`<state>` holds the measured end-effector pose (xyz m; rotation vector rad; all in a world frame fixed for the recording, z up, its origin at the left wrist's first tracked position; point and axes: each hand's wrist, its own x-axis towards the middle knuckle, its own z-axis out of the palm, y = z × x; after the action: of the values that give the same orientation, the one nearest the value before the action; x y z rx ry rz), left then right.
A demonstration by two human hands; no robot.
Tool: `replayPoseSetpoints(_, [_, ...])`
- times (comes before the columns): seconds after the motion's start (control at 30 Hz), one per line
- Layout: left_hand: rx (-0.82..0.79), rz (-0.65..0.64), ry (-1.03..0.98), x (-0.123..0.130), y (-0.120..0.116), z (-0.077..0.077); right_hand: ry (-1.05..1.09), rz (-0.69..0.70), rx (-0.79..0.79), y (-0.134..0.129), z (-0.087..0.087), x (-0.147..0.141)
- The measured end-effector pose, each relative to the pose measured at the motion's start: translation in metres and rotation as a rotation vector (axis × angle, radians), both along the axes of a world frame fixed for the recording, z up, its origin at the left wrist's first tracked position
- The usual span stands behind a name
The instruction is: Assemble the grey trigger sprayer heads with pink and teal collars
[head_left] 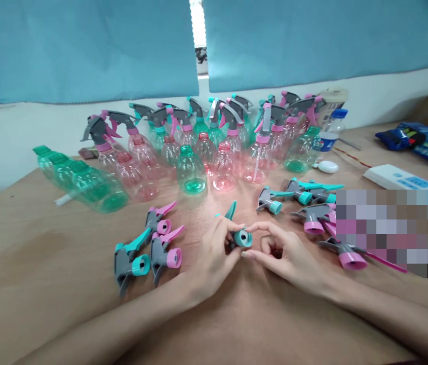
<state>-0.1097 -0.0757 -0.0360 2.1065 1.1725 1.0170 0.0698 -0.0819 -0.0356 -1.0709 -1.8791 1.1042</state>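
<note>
Left hand [214, 256] clenched on a teal-collared grey trigger sprayer head [242, 238], its body mostly hidden by the fingers, right hand [285, 253] pinching the collar with index and thumb, just before the plastic bottles [204, 149]; a pixelated patch [396, 233] obscures some loose sprayer heads [314, 218].

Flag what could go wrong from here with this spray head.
The teal-collared spray head sits only in the fingertips of the left hand and right hand, so it could slip. The loose trigger heads lie close by and might get knocked, as might the upright bottles.
</note>
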Motion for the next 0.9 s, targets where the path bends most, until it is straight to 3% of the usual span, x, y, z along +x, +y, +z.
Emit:
replayPoseSetpoints(0.33, [-0.019, -0.065, 0.068, -0.001, 0.002, -0.002, -0.047, 0.040, 0.062, 0.013, -0.003, 0.008])
replayPoseSetpoints(0.67, [-0.055, -0.108, 0.091, -0.001, 0.002, -0.002, -0.196, 0.081, 0.320, 0.019, -0.001, 0.014])
replayPoseSetpoints(0.9, [-0.095, -0.184, 0.119, -0.002, 0.004, -0.002, -0.239, 0.159, 0.333, 0.022, 0.000, 0.018])
